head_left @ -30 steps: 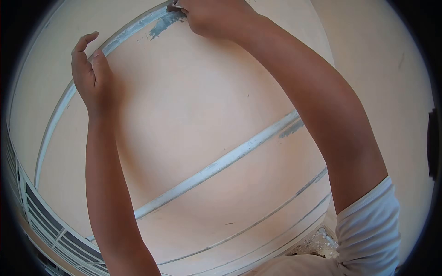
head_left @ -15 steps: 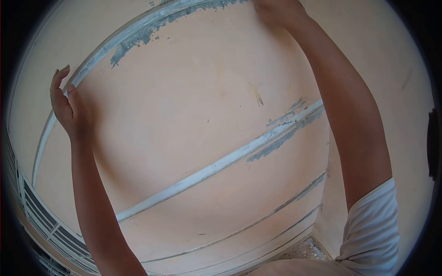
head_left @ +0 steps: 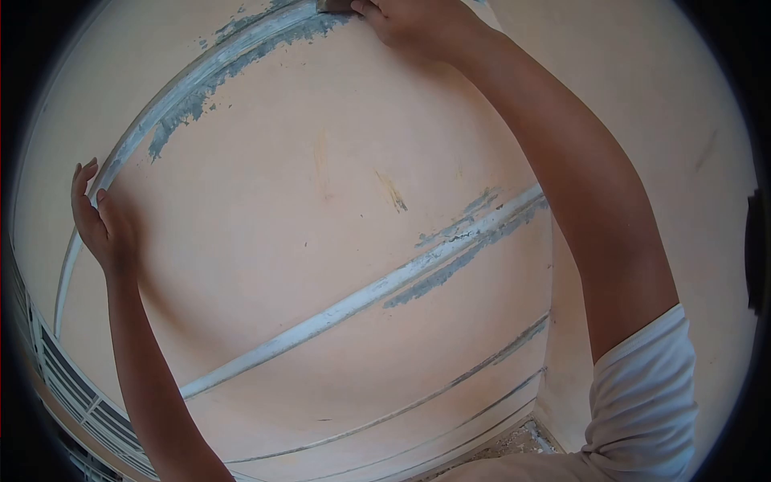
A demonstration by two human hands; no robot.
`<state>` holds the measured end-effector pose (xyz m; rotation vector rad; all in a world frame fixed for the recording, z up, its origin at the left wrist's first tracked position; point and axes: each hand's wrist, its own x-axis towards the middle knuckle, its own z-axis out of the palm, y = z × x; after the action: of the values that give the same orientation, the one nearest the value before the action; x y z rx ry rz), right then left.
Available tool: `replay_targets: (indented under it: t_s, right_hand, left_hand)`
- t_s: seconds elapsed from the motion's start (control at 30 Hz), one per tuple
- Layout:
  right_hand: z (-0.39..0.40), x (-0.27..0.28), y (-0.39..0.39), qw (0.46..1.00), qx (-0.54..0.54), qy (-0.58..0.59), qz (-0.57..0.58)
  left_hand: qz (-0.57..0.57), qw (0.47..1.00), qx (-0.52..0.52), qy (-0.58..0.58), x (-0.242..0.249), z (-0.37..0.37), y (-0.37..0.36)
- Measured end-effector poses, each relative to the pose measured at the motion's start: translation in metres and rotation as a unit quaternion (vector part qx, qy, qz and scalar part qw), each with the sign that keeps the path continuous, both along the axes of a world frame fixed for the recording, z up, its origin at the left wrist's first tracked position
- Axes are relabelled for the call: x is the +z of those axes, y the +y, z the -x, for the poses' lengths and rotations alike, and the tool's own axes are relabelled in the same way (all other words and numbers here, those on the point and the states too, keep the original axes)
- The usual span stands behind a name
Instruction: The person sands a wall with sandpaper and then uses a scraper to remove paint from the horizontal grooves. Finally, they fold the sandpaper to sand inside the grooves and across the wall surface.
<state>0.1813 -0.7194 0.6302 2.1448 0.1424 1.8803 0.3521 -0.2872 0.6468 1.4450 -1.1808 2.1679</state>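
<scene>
A pale grey raised strip (head_left: 181, 88) curves along the peach wall (head_left: 265, 201), with patchy grey filler (head_left: 173, 120) beside it. At its left part is my left hand (head_left: 103, 221), fingers bent up over the strip and the thumb spread apart. My right hand (head_left: 401, 24) is up at the top edge of the view, closed on a small brownish block (head_left: 333, 6). The block lies against the strip's upper part and is partly cut off by the frame, so its exact kind cannot be made out.
A second pale strip (head_left: 361, 301) crosses the wall lower down, with grey patches along it. Thinner grooves (head_left: 418, 406) run below. White slatted bars (head_left: 80, 394) stand at lower left. Debris lies on the floor (head_left: 522, 442) in the corner. A dark object (head_left: 755, 253) sits at the right edge.
My right hand has moved left along the strip, and the brownish block has come into view. My left hand appears a little lower and further left, as the view has shifted.
</scene>
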Motion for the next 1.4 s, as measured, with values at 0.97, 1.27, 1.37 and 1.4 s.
replay_targets:
  t_s: [0.97,1.27,1.37,1.4]
  right_hand:
    - [0.026,-0.013,-0.026,0.948,-0.087,-0.055,-0.3]
    - [0.012,-0.009,0.017,0.932,-0.01,-0.065,-0.357]
    - [-0.009,-0.019,0.01,0.966,-0.051,-0.137,-0.211]
    - [-0.006,-0.017,0.008,0.967,-0.05,-0.137,-0.21]
  left_hand:
    - [0.018,0.998,-0.03,-0.045,0.005,-0.013,0.005]
    - [0.019,0.997,-0.058,-0.041,0.003,-0.013,0.004]
    - [0.016,0.998,-0.036,-0.052,0.003,-0.013,0.005]
    - [0.018,0.998,-0.036,-0.053,0.003,-0.013,0.005]
